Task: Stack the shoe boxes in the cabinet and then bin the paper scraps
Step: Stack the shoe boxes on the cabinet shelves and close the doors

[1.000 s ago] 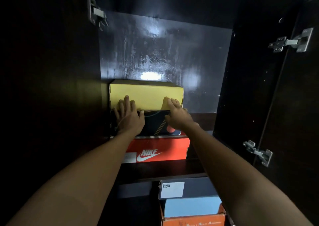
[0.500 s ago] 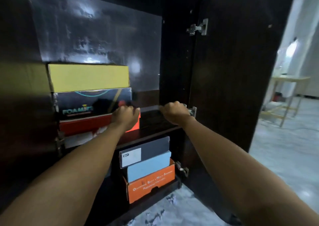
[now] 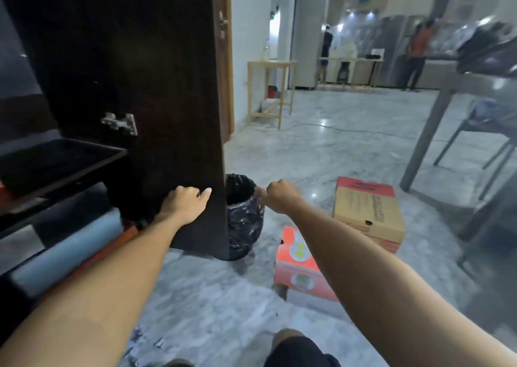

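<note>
On the floor (image 3: 223,296) wait two shoe boxes (image 3: 363,212); both curled, empty hands (image 3: 183,203) should grab one by its sides.

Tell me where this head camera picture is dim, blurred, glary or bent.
Head view: the cabinet door and shelves are very dark, detail lost; the people and kitchen at the back are soft; the table at right is smeared by blur; the marble floor shows bright glare spots; the wide lens stretches both forearms; the left hand, right hand and bin read fairly clearly.
</note>
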